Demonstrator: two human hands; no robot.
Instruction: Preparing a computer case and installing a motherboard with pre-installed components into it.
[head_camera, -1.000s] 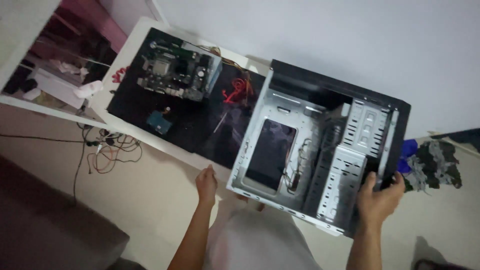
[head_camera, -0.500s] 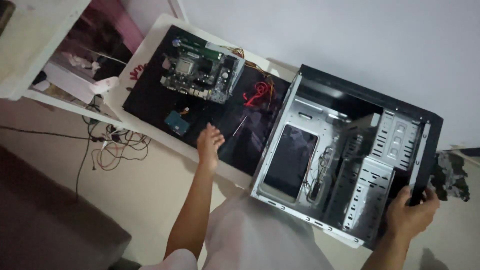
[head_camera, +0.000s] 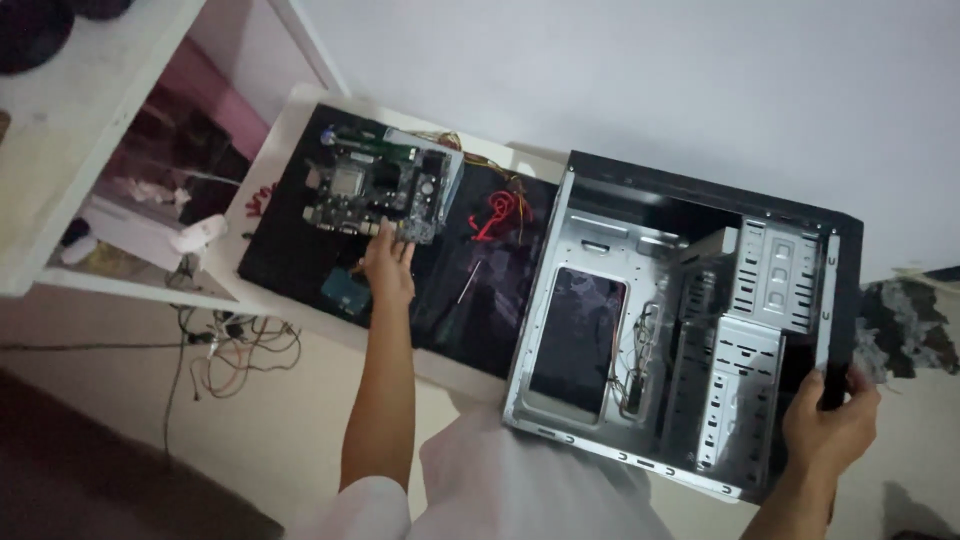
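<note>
On black matting, left hand (head_camera: 388, 262) touches flat green motherboard (head_camera: 378, 190); right hand (head_camera: 830, 425) grips perforated-steel case (head_camera: 680, 320).

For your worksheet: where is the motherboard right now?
The motherboard lies on the black mat, left of the open computer case, with the left hand at its near edge.

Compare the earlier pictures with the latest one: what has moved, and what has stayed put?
The left hand left the open black-and-silver metal computer case and reached forward across the black mat to the green circuit board; its fingers now touch the board's near edge. The right hand still grips the case's right edge.
</note>
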